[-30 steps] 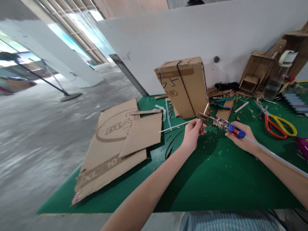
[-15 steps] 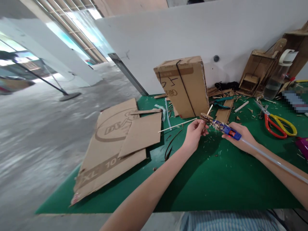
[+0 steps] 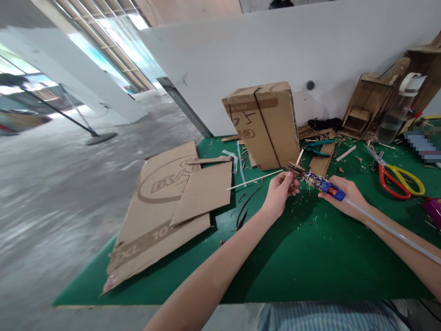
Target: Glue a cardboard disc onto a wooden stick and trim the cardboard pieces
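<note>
My left hand (image 3: 277, 192) pinches a small piece of corrugated cardboard (image 3: 295, 168) between thumb and fingers. A short pale stick (image 3: 300, 156) stands up from behind that piece, and a long thin stick (image 3: 254, 179) reaches left from near my fingers; whether I hold it is unclear. My right hand (image 3: 346, 195) is wrapped round a blue glue gun (image 3: 333, 190), its nozzle end covered in shavings and pointing at the cardboard piece. Out of its back runs a long translucent glue stick (image 3: 396, 232) along my right forearm.
A tall cardboard box (image 3: 263, 124) stands behind my hands. Flat cardboard sheets (image 3: 203, 191) lie left on the green table (image 3: 303, 271). Scissors (image 3: 396, 179), teal-handled pliers (image 3: 317, 149), a water bottle (image 3: 394, 115) and cardboard structures (image 3: 365, 99) are right; scraps are scattered about.
The cardboard piece in my left hand has tilted slightly, now showing its corrugated edge. Both hands and the glue gun stay almost where they were.
</note>
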Motion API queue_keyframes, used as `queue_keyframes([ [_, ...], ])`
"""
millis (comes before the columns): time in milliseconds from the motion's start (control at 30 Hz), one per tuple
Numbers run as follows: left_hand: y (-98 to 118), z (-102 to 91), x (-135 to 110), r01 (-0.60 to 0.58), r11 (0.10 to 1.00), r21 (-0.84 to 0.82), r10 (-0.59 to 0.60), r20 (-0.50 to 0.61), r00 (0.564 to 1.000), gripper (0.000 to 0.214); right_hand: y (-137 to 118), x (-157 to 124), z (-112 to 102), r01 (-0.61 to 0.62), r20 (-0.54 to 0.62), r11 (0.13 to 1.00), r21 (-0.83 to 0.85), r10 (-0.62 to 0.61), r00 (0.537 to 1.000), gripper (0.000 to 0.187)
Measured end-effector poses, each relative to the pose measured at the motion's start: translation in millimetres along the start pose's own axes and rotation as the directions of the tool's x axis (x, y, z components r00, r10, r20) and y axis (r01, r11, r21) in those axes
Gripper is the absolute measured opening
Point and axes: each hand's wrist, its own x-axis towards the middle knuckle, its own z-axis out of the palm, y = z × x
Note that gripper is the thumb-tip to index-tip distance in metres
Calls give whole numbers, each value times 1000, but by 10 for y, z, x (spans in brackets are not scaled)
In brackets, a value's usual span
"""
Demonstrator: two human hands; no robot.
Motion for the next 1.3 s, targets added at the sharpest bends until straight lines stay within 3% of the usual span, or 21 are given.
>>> queue_keyframes([
  [467,-14,-17,19,36,999,-6,-36,18,999,45,26,-8,3,5,6,1000,-24,-4,1000,31],
  [767,-47,-30,40,43,998,45,-44,1,999,44,46,-16,16,115,2,990,-82,-115,993,29],
  [900,-43,-57,73,-6,998,67,10,-63,998,41,145,3,-84,211,47,951,-224,-205,978,32],
  [967,-17,-75,91,-57,995,78,66,-118,991,37,227,21,-160,321,175,865,-387,-273,946,31],
  [1033,16,-89,101,-120,988,97,135,-174,975,32,301,41,-215,325,236,785,-528,-232,944,28],
  [1100,40,-97,103,-167,979,120,190,-206,960,29,347,60,-230,255,236,740,-622,-134,963,26],
  [1200,38,-98,96,-200,963,183,234,-192,953,25,372,84,-186,66,160,733,-677,59,985,37],
  [1300,1,-100,97,-237,933,271,287,-162,944,23,409,96,-130,-140,76,751,-646,246,966,49],
])
